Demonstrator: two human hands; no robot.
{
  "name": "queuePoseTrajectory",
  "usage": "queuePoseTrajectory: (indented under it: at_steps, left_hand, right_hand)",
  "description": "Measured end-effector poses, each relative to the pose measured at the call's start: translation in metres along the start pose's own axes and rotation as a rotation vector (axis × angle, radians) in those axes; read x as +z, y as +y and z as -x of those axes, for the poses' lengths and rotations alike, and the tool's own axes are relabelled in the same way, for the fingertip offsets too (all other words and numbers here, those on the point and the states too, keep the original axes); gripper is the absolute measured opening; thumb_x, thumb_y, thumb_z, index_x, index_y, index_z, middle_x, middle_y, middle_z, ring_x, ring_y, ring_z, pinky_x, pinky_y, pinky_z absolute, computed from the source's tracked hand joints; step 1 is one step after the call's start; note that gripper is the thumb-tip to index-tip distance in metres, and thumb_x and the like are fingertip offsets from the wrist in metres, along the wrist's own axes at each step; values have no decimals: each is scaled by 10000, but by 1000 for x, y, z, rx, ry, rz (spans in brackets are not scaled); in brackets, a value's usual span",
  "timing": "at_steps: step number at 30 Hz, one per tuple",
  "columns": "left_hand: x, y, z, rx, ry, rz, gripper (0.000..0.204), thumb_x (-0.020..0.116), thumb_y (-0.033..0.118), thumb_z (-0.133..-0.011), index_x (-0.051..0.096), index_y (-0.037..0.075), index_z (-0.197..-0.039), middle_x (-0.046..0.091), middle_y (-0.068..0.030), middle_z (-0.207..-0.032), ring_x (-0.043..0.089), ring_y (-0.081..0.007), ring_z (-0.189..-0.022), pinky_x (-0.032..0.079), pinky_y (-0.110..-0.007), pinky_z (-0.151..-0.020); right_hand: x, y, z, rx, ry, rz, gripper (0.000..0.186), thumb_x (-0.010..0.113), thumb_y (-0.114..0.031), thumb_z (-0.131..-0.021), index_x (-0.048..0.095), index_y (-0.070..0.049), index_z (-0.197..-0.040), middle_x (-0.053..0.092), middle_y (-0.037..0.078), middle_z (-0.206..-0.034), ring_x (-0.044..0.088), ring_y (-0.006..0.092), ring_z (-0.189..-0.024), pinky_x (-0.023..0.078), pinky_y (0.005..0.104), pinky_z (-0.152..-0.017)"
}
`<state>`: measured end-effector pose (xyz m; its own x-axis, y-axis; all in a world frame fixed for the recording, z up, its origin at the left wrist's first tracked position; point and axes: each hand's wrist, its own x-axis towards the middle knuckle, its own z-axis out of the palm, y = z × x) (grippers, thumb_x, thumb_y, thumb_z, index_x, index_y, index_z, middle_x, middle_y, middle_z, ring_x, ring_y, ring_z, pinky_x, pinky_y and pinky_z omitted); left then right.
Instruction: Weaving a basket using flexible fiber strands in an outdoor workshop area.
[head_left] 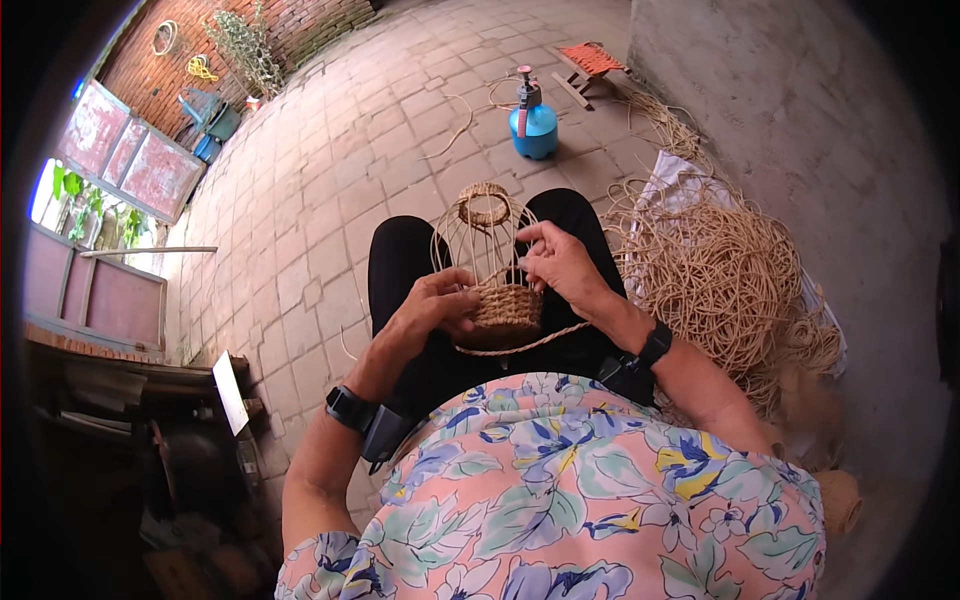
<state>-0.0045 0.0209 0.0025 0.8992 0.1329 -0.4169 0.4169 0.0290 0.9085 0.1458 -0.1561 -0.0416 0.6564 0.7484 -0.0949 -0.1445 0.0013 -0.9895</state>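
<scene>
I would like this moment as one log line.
left hand: holding woven basket at left | right hand: at thin stakes | ahead: blue sprayer | right: cord heap

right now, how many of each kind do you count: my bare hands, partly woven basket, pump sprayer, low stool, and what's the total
Left hand and right hand: 2
Partly woven basket: 1
Blue pump sprayer: 1
Orange-seated low stool: 1
Total: 5
</scene>
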Motion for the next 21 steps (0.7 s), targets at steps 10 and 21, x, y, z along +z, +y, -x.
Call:
queuePoseTrajectory:
  at_steps: [10, 21]
  left_hand:
    - [1, 4, 2, 1, 0, 16, 257, 660, 220, -853, 591, 52, -1034, 626, -26, -822, 588, -79, -623, 501, -207, -583]
    - [45, 34, -10, 659, 410, -983, 70, 618, 62, -818, 649, 48, -878, 648, -129, -826, 647, -312, -710, 508, -378, -638]
  right_hand:
    - [-20, 0, 26, -380, 9, 627, 65, 623, -60, -780, 598, -4, -800, 604, 141, -743, 616, 288, -684, 473, 367, -620]
    - [-27, 6, 21, -270, -51, 573, 145, 677, -124, -782, 602, 0, -784, 642, 134, -709, 645, 231, -643, 478, 338, -587]
